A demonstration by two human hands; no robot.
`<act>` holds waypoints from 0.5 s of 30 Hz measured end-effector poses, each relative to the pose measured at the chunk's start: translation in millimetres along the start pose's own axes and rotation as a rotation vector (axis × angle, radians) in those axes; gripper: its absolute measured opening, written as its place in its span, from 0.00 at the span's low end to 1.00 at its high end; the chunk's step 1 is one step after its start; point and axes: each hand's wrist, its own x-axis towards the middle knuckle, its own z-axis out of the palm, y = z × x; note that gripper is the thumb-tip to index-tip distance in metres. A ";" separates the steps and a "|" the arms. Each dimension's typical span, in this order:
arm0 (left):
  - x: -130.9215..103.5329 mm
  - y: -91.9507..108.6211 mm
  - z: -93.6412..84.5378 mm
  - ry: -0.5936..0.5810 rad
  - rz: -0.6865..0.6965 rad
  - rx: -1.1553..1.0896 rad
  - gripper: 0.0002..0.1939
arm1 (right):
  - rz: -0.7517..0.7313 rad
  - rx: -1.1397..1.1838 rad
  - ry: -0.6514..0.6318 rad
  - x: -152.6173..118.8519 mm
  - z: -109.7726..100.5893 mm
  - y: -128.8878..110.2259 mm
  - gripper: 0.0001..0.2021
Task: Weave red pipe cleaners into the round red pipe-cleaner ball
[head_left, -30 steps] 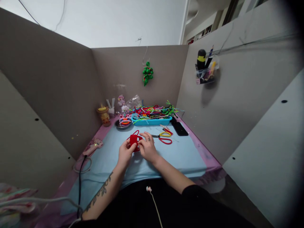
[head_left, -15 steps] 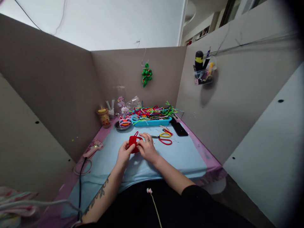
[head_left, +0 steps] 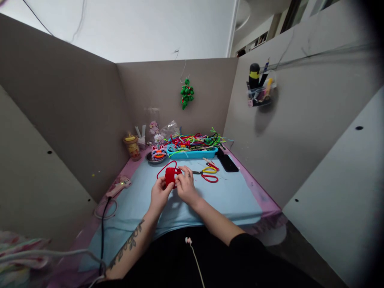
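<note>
Red cord piece (head_left: 170,176), held up above the table (head_left: 223,202) at its middle, between both hands. Left hand (head_left: 159,194): thumb in front, fingers behind, gripping the piece firmly by its left side. Right hand (head_left: 186,188): fingers bent and pinched at its right edge; the exact strand under the tips is too small to make out.

Change: half a second ago a narrow loop (head_left: 167,164) stood up over the piece; now it bows wide to the far left. Both hands keep roughly their places. Judgement: slack is being worked through the cord, with the piece held steady in the left hand.

Just right of the fingers: scissors (head_left: 198,173), blades toward the hands. Farther right, black phone (head_left: 228,163), face dark. Far side: blue tray (head_left: 193,155) heaped with coloured cords; metal bowl (head_left: 154,161) left of it. Far left, cup (head_left: 133,150), its printed pattern too small to read. Near left, pink device (head_left: 117,187). No brand or writing legible anywhere.
</note>
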 end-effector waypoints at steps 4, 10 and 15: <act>-2.2 -1.1 3.3 0.020 0.066 0.075 0.17 | 0.049 -0.002 0.052 -3.7 2.8 -5.6 0.08; -3.9 -3.8 8.4 0.070 0.096 0.124 0.15 | 0.097 0.064 0.082 -4.1 6.1 -5.7 0.09; -2.8 -4.9 5.3 0.085 0.089 0.154 0.16 | 0.114 0.120 0.047 -2.1 7.9 -1.0 0.09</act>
